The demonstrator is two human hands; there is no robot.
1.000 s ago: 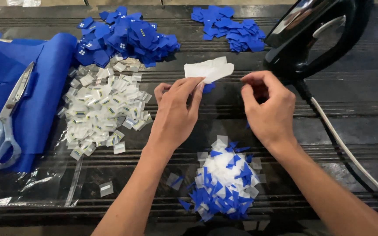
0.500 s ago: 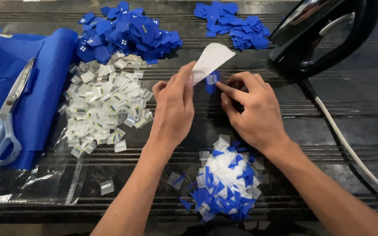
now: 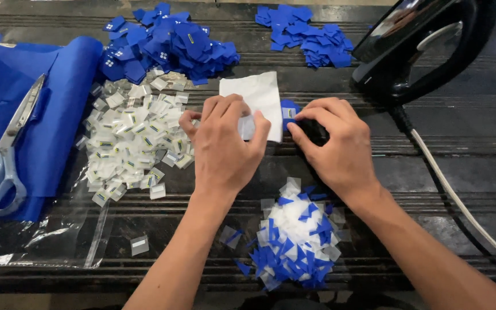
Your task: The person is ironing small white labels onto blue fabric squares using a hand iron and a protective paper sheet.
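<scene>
I see the small blue patch (image 3: pixel 289 110) lying on the bench just right of the white sheet (image 3: pixel 258 97). My right hand (image 3: pixel 334 146) is nearer, its fingers pressed together on it; my left hand (image 3: pixel 225 143) pinches the sheet's lower edge.

Two bare forearms, left hand (image 3: pixel 222 146), right hand (image 3: pixel 337 149), no sleeves, short nails

a dark, ridged worktable (image 3: pixel 466 149) fills the view under even, soft light.
</scene>
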